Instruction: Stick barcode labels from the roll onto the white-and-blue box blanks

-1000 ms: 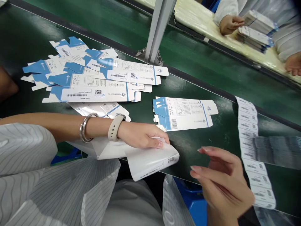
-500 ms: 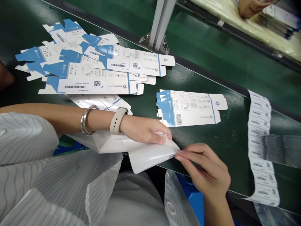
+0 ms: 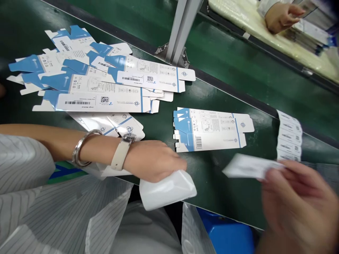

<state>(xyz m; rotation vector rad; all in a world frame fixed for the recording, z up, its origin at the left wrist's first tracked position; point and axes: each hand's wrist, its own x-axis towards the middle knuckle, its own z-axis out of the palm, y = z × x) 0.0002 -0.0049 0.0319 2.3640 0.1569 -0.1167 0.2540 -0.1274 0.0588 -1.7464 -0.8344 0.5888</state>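
Observation:
My left hand [image 3: 155, 160], with a bracelet and a pale wristband, is closed on a white glossy strip of label backing paper [image 3: 168, 192] at the table's near edge. The strip's free end curls down past the edge. To the right, my right hand [image 3: 299, 204] pinches a white label [image 3: 246, 167] by one end; both are blurred by motion, and the print is unreadable. Between and beyond the hands lie several overlapping flat blue-and-white cartons [image 3: 212, 130]. A larger heap of flat cartons [image 3: 106, 91], some bearing white barcode labels, spreads behind my left forearm.
A strip of printed labels [image 3: 288, 137] lies at the right, partly behind my right hand. A metal post [image 3: 181, 31] rises from the table's far edge. Across it, another person's hand [image 3: 282, 17] is over stacked items. A blue stool [image 3: 230, 236] shows below.
My right hand has moved right, away from the backing paper, with the label now separate in its fingers. My left hand still grips the backing paper, whose free end now curls.

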